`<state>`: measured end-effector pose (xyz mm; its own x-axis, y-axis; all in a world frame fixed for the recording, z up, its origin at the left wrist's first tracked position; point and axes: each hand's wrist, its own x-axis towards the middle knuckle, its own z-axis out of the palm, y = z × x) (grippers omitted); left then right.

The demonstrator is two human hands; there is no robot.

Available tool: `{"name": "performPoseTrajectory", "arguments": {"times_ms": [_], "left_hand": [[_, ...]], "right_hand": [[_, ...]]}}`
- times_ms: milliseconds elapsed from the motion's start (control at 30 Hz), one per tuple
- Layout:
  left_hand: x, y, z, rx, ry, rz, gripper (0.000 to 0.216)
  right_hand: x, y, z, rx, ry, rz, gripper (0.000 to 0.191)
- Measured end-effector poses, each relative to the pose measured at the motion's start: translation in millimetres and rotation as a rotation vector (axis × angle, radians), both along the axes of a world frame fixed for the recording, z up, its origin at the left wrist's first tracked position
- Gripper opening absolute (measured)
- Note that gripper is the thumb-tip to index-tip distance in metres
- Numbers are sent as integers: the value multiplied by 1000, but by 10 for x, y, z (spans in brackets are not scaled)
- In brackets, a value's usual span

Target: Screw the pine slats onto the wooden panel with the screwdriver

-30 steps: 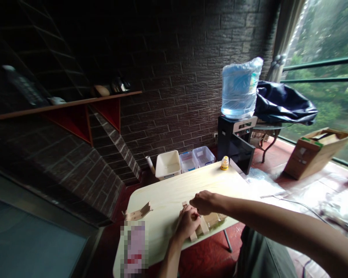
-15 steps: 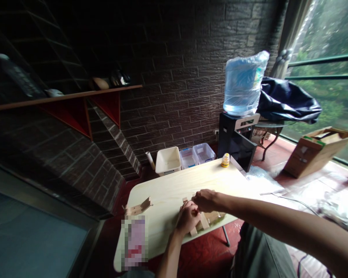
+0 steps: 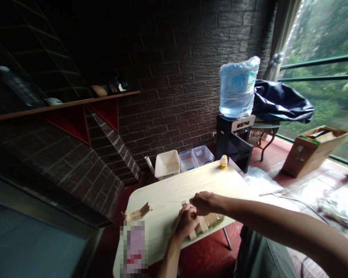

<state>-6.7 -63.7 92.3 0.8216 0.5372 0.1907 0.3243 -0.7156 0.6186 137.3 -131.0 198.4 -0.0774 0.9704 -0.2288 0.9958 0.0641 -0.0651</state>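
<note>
Holding left hand and right hand close together, setting right slightly higher and to the side of left. Curling fingers inward on both, leaving grip unreadable. Angling bare left forearm steeply up from below, stretching bare right forearm leftward across from lower right.

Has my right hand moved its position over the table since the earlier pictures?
No, not noticeably. The right hand stays in about the same place relative to the table; small finger movements I cannot tell.

Pale table (wooden pieces atop)
</note>
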Motion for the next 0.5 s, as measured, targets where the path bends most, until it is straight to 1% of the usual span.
{"name": "performPoseTrajectory", "arguments": {"times_ms": [100,167,267,367,433,500], "left_hand": [[-2,2,-10,-1,15,19,13],[2,8,-23,-3,21,24,13],[10,17,-39,-7,24,20,14],[11,22,-48,-3,20,14,16],[8,24,-51,2,15,6,17],[4,27,-55,6,13,-5,18]], "right_hand": [[-22,-49,83,-36,-38,58,26],[-38,-88,83,-25,-57,68,24],[-47,-107,25,-11,-71,50,24],[-34,-73,-22,-43,-61,40,27],[-23,-46,-10,-80,-42,29,30],[-15,-32,44,-119,-16,0,33]]}}
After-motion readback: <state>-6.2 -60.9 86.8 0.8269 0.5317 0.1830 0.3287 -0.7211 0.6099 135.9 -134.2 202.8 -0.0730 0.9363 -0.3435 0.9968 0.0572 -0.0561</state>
